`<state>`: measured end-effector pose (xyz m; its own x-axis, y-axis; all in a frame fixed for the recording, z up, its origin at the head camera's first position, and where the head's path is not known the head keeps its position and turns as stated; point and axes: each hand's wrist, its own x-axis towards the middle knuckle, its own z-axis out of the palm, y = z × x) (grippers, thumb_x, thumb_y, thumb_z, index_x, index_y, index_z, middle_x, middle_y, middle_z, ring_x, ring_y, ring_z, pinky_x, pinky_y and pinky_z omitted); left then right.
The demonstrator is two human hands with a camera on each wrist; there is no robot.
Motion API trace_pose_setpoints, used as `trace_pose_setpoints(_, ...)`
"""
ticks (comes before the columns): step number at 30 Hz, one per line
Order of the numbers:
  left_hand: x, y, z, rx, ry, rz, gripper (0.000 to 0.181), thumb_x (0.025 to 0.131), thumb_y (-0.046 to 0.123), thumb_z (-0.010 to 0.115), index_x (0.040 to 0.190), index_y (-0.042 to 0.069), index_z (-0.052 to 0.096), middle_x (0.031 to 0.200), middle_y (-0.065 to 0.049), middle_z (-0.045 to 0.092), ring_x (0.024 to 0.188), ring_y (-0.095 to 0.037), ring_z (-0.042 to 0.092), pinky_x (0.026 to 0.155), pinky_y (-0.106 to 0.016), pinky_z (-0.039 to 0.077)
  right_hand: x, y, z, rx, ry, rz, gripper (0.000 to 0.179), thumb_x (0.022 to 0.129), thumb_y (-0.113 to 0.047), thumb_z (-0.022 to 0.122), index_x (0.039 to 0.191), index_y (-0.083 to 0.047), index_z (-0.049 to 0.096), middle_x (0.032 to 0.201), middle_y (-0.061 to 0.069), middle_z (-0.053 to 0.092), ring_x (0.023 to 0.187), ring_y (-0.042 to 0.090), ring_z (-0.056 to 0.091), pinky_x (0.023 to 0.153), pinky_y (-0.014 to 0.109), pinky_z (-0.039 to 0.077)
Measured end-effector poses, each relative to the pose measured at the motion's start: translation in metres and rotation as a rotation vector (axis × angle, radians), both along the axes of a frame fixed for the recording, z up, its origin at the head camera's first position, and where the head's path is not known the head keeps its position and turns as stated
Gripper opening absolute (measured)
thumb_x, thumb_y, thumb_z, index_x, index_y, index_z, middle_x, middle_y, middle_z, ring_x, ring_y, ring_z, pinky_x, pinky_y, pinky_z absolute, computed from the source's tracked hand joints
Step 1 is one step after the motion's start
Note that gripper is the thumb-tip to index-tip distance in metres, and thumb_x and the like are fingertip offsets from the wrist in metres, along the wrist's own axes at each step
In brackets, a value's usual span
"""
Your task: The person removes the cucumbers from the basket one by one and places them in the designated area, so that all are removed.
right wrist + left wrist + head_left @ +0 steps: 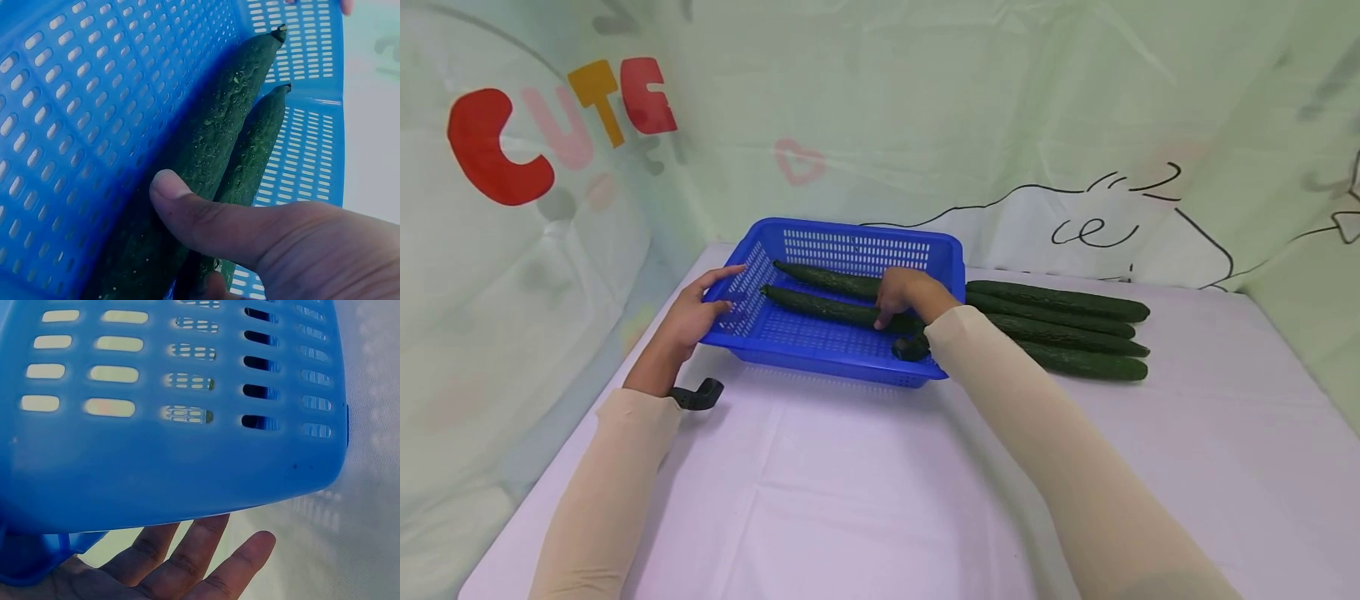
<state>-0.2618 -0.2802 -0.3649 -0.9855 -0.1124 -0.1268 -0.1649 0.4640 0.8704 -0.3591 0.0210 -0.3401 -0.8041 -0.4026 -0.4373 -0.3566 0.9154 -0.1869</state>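
Observation:
A blue plastic basket [835, 358] with slotted walls stands on the table, holding two long dark green cucumbers. My left hand [688, 310] grips its left end at the rim; in the left wrist view several fingers [187, 562] show outside the wall. Inside the basket, my right hand [904, 293] grips the front cucumber [820, 307] near its right end. The right thumb [200, 219] lies across that cucumber's skin, while the other fingers are mostly hidden. Behind it lies the rear cucumber [827, 279], close alongside and roughly parallel.
Several more cucumbers [1075, 333] lie side by side on the white tablecloth [850, 492], just right of the basket, their left ends hidden behind the basket and right arm. A printed curtain [887, 108] hangs behind the table and along its left side.

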Motion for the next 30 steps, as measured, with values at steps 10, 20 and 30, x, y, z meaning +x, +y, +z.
trace_pose_setpoints(10, 0.0002, -0.0009, 0.0003, 0.002, -0.005, -0.004, 0.062, 0.097, 0.002, 0.043, 0.152, 0.029, 0.036, 0.166, -0.013, 0.011, 0.148, -0.048, 0.020, 0.112, -0.066, 0.028, 0.0026, 0.0011, 0.0018, -0.022, -0.018, 0.020, 0.046, 0.086, -0.030, 0.075, 0.127, -0.009, 0.067, 0.137, 0.007, 0.062, 0.130, 0.026, 0.056, 0.111, 0.041, 0.044)
trace_pose_setpoints(20, -0.0004, -0.0018, -0.0010, 0.005, 0.008, -0.007, 0.062, 0.097, 0.001, 0.043, 0.152, 0.028, 0.037, 0.166, -0.013, 0.012, 0.148, -0.048, 0.021, 0.113, -0.066, 0.028, 0.0028, 0.0005, 0.0017, -0.015, -0.015, 0.035, 0.046, 0.089, -0.029, 0.073, 0.128, -0.007, 0.066, 0.139, 0.009, 0.061, 0.130, 0.026, 0.055, 0.111, 0.041, 0.044)
trace_pose_setpoints(30, -0.0011, -0.0015, -0.0016, 0.013, 0.005, -0.014, 0.062, 0.098, 0.002, 0.043, 0.152, 0.029, 0.036, 0.166, -0.013, 0.011, 0.148, -0.048, 0.022, 0.112, -0.065, 0.030, 0.0038, 0.0004, 0.0018, -0.025, 0.021, 0.035, 0.038, 0.089, -0.025, 0.073, 0.121, -0.005, 0.069, 0.123, 0.008, 0.069, 0.107, 0.018, 0.063, 0.101, 0.035, 0.050)
